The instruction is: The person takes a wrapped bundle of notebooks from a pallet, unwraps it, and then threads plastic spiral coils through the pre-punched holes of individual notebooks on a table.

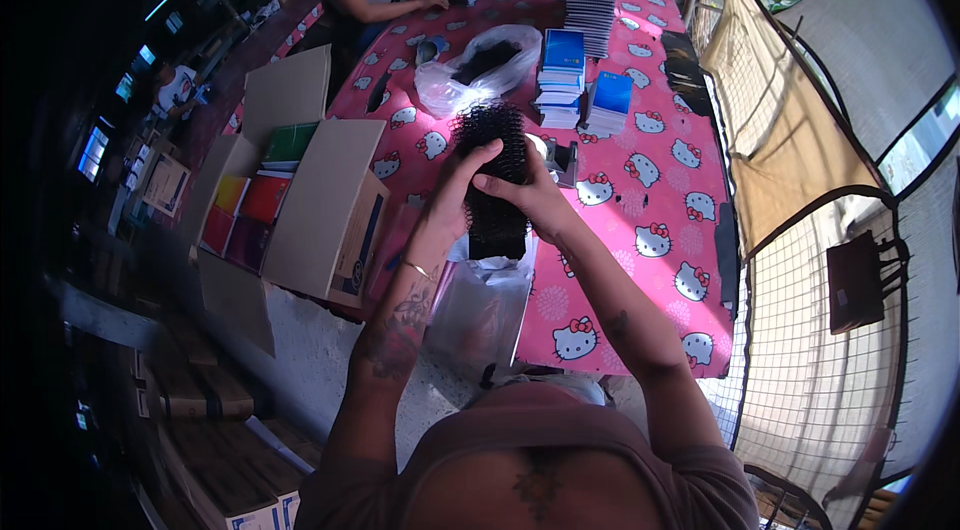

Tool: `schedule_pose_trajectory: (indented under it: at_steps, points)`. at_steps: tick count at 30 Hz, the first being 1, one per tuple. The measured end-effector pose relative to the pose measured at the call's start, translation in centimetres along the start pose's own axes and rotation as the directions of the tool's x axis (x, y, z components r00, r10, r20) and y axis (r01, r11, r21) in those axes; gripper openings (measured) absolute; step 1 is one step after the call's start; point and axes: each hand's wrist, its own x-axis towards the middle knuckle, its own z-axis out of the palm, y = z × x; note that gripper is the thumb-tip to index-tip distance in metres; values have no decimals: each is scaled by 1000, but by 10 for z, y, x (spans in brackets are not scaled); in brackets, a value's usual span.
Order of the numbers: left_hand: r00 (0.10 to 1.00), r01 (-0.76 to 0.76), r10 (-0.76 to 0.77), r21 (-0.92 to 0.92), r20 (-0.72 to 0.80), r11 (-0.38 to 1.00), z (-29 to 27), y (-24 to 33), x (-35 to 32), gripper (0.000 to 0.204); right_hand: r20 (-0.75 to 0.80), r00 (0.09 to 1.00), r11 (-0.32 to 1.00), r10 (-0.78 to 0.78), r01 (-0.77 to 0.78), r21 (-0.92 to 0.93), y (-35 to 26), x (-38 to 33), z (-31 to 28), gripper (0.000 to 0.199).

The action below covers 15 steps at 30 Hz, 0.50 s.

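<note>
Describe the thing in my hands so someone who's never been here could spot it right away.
Find the pink table patterned with white cat faces. Toward its near edge, the left hand and right hand grip a long black bundle. Unlike the smooth blue-covered books beyond it, it is black and covered in rows of small loops.

Head-worn fisheye, close above, looking down along pink table (pixel 618 312)
</note>
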Motion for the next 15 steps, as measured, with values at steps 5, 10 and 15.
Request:
schedule_pose_trajectory:
  at_steps: [5, 10, 15]
  points:
    - [995, 6, -5, 0, 103, 1000, 19, -10, -12, 37, -66, 998, 1000, -13, 15, 20, -32, -44, 4, 87]
    - [962, 130, -132, 23, 240, 991, 48, -36, -15, 35, -199, 979, 997, 49, -37, 63, -28, -80, -24, 83]
    - [939, 218, -230, 72, 256, 973, 76, -108, -33, 35, -330, 926, 976, 185, -134, 171, -14, -149, -58, 72]
